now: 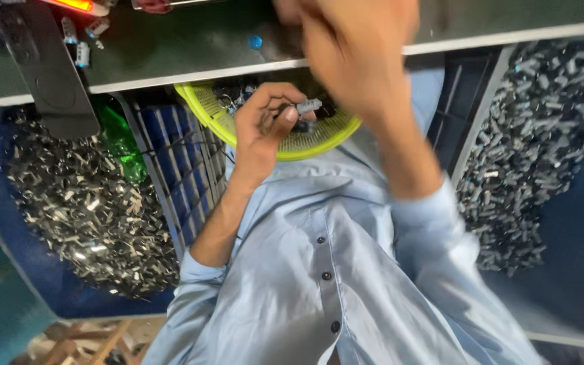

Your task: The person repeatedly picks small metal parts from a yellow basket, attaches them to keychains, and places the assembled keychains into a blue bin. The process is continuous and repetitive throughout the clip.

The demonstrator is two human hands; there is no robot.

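Pinching a small grey metal part (307, 106) between thumb and fingers, the left hand (261, 122) holds it just above the yellow-green basket (319, 143), long axis roughly level and pointing away from the palm toward the right hand. That right hand (353, 47) is blurred beyond the basket, over the desk (190, 47); whether it is closed I cannot tell. More small parts lie in the basket. Either side of it, blue bins (35, 270) hold heaps of metal pieces (89, 203).
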